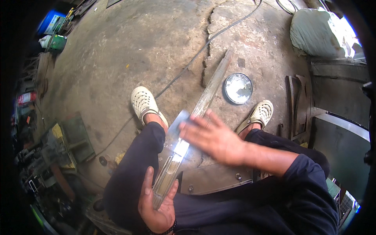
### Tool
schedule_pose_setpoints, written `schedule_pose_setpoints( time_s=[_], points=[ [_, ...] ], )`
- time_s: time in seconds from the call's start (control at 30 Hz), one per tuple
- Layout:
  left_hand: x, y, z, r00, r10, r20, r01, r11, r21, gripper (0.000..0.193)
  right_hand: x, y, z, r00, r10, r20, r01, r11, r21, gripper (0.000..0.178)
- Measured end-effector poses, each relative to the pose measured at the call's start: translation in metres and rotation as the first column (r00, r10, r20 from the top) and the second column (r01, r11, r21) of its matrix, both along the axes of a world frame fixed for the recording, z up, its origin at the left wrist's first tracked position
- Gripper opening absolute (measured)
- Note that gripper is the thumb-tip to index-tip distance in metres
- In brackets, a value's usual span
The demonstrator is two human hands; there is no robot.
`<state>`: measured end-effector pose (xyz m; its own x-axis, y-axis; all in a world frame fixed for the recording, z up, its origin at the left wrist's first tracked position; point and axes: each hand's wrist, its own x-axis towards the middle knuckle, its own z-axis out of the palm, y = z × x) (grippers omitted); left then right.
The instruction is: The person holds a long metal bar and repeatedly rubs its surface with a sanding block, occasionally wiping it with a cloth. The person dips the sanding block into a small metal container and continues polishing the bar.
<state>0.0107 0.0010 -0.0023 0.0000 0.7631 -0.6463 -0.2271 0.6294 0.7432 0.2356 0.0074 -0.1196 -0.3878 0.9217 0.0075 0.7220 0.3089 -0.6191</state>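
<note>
A long metal bar (196,117) is lying at a slant between the person's knees, its near end resting in the left hand (156,203) and its far end reaching out over the cracked concrete floor (129,43). The middle of the bar is shining bright where the surface is bare. The left hand is cupping the near end from below, palm up, thumb along one side and fingers curling on the other, so its grip is closed loosely around the bar. The right hand (211,137) is passing over the bar's middle with fingers spread flat and apart; it is blurred, and a small grey sheet (179,120) is showing just under the fingertips, touching the bar, though whether the hand is pinching it cannot be told.

Both feet are wearing pale perforated clogs (144,102), one on each side of the bar. A round shiny metal lid (238,88) is lying on the floor just beside the bar's far half. A thin black cable (188,64) is running across the floor. A grey sack (313,33) is sitting at the upper right.
</note>
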Motion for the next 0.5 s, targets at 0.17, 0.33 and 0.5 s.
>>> schedule_pose_setpoints(
  time_s=[0.17,0.33,0.5],
  points=[
    [0.000,-0.001,-0.001,0.999,-0.035,-0.035,0.035,0.999,-0.002,0.063,-0.004,0.003,0.001,0.998,-0.028,0.062,0.029,0.999,-0.026,0.062],
    [0.006,-0.002,0.000,0.999,0.005,-0.032,-0.005,1.000,0.009,0.064,0.038,0.015,-0.035,0.946,-0.201,0.255,0.205,0.979,0.010,0.064],
    [0.000,-0.003,0.000,1.000,-0.003,-0.025,0.002,1.000,-0.019,0.065,0.003,-0.002,-0.030,0.999,-0.047,-0.018,0.049,0.993,0.105,0.062]
  ],
)
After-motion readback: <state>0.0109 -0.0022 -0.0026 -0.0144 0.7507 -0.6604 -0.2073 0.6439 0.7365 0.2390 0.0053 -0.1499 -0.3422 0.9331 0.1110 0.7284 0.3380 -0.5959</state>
